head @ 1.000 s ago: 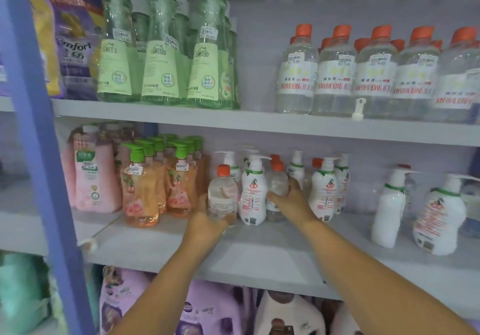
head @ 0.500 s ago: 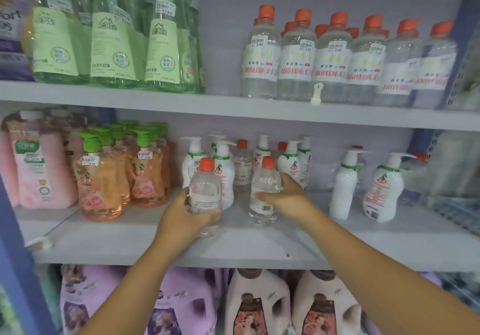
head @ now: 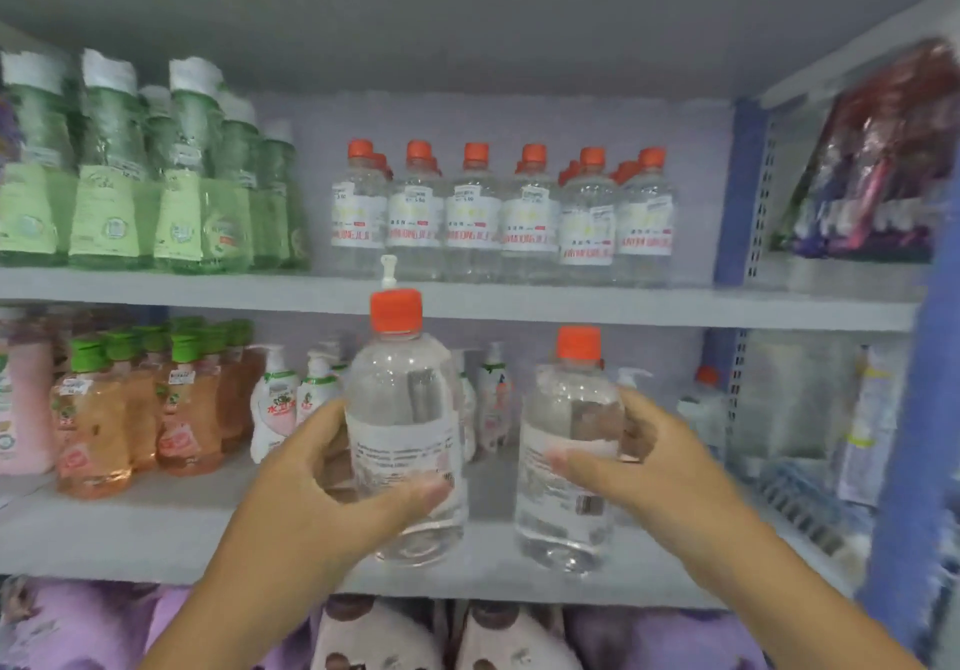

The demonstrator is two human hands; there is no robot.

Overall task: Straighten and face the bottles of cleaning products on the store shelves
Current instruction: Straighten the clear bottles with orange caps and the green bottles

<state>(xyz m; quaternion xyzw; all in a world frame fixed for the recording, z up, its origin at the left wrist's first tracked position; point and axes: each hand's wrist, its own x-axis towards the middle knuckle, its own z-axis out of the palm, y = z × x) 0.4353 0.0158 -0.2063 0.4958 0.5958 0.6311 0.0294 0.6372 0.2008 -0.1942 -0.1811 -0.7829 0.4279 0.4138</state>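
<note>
While both hands hold clear bottles in front of the middle shelf [head: 156, 539], neither bottle appears to rest on it; judged to be mid-transfer toward the matching orange-capped row [head: 498, 212] on the upper shelf [head: 675, 305]. Far left, upper shelf: green bottles [head: 130, 175], green liquid, white caps, labels forward. Below them, middle shelf: pink bottle [head: 21, 409] at the frame edge, then peach bottles [head: 130, 409] with green caps, amber-pink liquid, then white pump bottles [head: 280, 404], contents not visible. Left hand [head: 332, 492] is clamped round the left bottle [head: 405, 425], thumb across the front and fingers behind; clear liquid to the shoulder, orange cap on, small-print back label toward camera. Right hand [head: 649, 466] is clamped round the right bottle [head: 571, 451], thumb in front; also clear liquid, capped, back label showing. Risks, judged: both bottles face backward, so if shelved without a half turn they would break the row's facing. A loose pump head [head: 387, 271] sits at the upper shelf's lip just above the left cap; a rising bottle could knock it off. That row looks tightly packed, so pushing in could topple neighbours. Smooth full bottles held one-handed may slip. Far right: bagged goods [head: 883, 160], blurred, contents unclear.
</note>
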